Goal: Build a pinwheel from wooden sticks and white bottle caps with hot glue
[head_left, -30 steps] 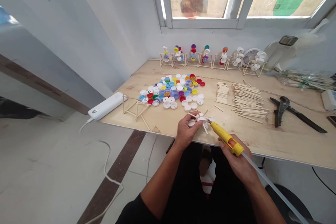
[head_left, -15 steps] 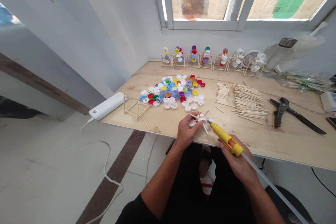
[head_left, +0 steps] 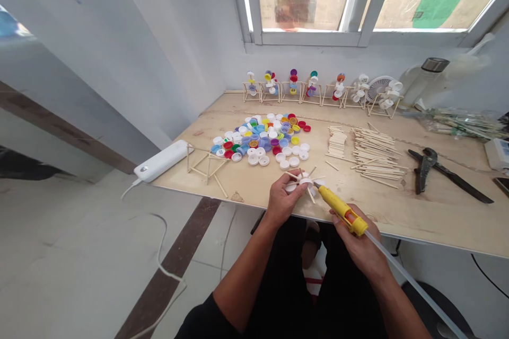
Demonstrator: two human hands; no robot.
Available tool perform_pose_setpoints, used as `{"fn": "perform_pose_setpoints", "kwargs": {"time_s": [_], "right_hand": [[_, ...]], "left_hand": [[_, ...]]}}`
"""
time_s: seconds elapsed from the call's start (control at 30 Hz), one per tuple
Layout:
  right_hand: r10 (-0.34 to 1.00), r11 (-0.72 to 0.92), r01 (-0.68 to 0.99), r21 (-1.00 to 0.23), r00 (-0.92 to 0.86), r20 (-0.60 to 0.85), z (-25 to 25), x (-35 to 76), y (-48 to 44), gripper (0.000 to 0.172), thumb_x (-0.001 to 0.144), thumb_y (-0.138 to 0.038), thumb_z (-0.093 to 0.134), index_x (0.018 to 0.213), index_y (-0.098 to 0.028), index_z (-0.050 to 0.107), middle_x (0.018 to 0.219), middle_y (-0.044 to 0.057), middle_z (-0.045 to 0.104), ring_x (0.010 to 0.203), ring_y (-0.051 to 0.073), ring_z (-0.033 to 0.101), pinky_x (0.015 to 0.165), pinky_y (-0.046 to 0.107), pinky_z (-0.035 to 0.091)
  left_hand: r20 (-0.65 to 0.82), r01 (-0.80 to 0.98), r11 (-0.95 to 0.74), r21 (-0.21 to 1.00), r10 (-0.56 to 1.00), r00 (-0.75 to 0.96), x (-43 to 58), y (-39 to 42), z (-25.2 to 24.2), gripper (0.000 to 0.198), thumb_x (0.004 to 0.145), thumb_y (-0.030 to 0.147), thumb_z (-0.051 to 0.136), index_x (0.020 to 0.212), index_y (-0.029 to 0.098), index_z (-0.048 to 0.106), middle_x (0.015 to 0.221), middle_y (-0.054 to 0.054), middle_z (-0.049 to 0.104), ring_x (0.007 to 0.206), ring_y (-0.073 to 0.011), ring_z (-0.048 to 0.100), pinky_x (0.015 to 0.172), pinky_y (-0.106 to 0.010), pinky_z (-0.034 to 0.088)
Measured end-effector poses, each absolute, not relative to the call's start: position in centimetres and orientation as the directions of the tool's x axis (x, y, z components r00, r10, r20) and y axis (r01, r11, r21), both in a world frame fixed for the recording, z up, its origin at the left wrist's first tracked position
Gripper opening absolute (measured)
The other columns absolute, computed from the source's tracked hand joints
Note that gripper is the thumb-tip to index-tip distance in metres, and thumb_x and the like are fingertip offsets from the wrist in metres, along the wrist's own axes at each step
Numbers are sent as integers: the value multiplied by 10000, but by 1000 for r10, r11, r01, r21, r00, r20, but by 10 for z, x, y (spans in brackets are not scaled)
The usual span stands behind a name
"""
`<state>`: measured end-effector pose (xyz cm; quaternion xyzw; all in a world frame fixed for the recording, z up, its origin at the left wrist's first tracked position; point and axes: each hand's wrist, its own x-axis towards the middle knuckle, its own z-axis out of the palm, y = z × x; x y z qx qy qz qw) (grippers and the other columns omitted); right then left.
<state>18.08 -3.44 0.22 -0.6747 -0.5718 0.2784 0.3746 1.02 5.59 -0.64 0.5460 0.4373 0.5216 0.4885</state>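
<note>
My left hand (head_left: pixel 283 196) is closed around a small wheel of white bottle caps and wooden sticks (head_left: pixel 305 182), its sticks pointing outward at the table's front edge. In my right hand (head_left: pixel 360 238) is a yellow hot glue gun (head_left: pixel 338 205), its nozzle at the right side of the wheel. A long translucent glue stick (head_left: pixel 413 279) runs out of the gun's back end. Whether the nozzle touches a cap or a stick, I cannot tell. Beyond my left hand lie several loose white caps (head_left: pixel 294 161).
Colourful bottle caps (head_left: pixel 258 135) cover the table's middle. Wooden sticks (head_left: pixel 376 153) lie in piles to the right, beside black-handled cutters (head_left: pixel 427 169). A stick frame (head_left: pixel 207 161) and a white power strip (head_left: pixel 163 160) are at left. Finished cap wheels on stands (head_left: pixel 293 85) line the wall.
Almost nothing differs. Both hands, the glue gun and the cap wheel keep the same positions; the view shifts very slightly.
</note>
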Motion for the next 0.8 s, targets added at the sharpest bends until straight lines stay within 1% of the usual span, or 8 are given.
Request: {"fn": "perform_pose_setpoints", "kwargs": {"time_s": [0.13, 0.3, 0.6, 0.8], "right_hand": [[979, -70, 566, -821, 198, 53, 2, 181, -34, 184, 814, -378, 534, 868, -211, 590, 746, 3, 647, 685, 166, 582, 618, 253, 427], [979, -63, 569, -820, 193, 59, 2, 182, -34, 189, 814, -385, 535, 868, -213, 592, 767, 7, 658, 709, 170, 595, 636, 255, 433], [977, -44, 578, -815, 194, 85, -1, 182, -35, 220, 812, -401, 536, 886, -208, 611, 749, 6, 657, 674, 162, 590, 591, 244, 434], [976, -35, 569, -822, 195, 94, -1, 182, -34, 216, 803, -398, 542, 864, -202, 607, 760, 17, 666, 697, 171, 606, 597, 245, 448]], "left_hand": [[136, -26, -134, 991, 988, 74, 10, 55, -6, 366, 725, 344, 678, 1024, 137, 639, 1019, -91, 700, 882, -209, 644, 792, -297, 486], [151, -22, -149, 989, 986, 76, 10, 56, -7, 357, 727, 343, 678, 1021, 145, 641, 1054, -95, 697, 904, -216, 647, 803, -303, 487], [154, -29, -153, 988, 985, 72, 11, 56, -7, 358, 726, 347, 681, 1019, 145, 646, 1048, -92, 702, 903, -212, 652, 797, -292, 492], [165, -20, -164, 986, 984, 70, 10, 56, -7, 363, 722, 344, 684, 1026, 149, 652, 991, -76, 711, 865, -200, 653, 772, -281, 492]]}}
